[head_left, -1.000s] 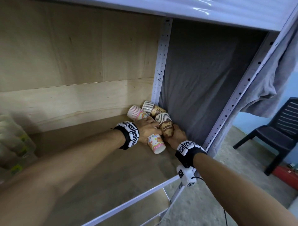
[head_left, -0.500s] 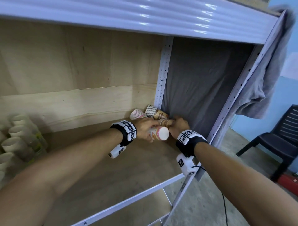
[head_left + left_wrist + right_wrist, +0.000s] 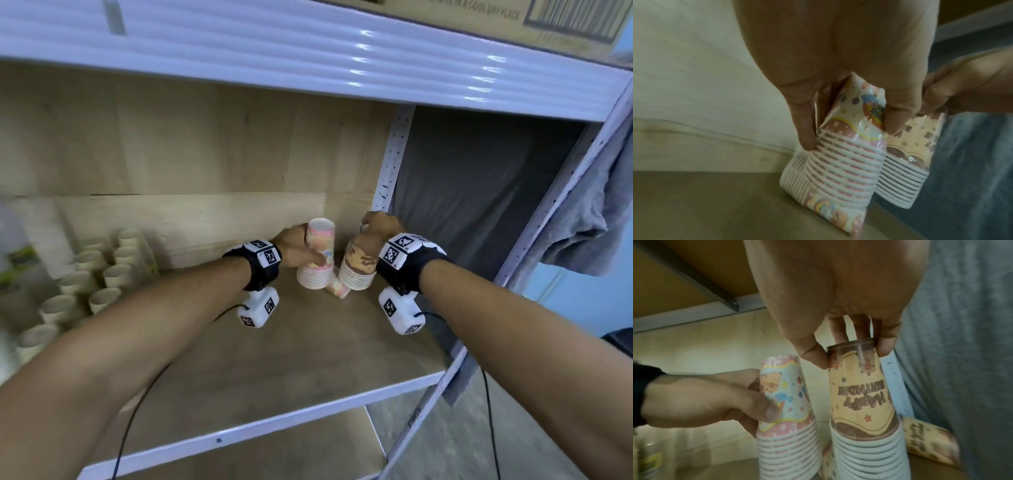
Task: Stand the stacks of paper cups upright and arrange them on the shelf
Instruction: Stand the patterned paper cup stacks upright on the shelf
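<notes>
My left hand [image 3: 308,250] grips a pink patterned stack of paper cups [image 3: 317,253] near its base end, with the rims pointing down. My right hand [image 3: 371,233] pinches the top of a brown "Happy Birthday" stack [image 3: 358,265], also rims down. Both stacks stand side by side at the shelf's back right corner. In the left wrist view my left hand [image 3: 849,129] pinches the pink stack [image 3: 844,170]. In the right wrist view my right hand [image 3: 852,353] holds the brown stack [image 3: 861,402]. Another pink stack [image 3: 337,288] lies on its side under them. A second brown stack [image 3: 931,441] lies against the cloth.
Several plain white cup stacks [image 3: 102,274] fill the left of the wooden shelf board [image 3: 274,359]. A grey cloth [image 3: 479,205] closes the right side, beside a perforated metal post [image 3: 390,161]. The upper shelf beam [image 3: 308,61] hangs low overhead.
Both hands have lifted their stacks from lying on the shelf and turned them vertical, rims down. The head camera has pulled back and tilted up.
</notes>
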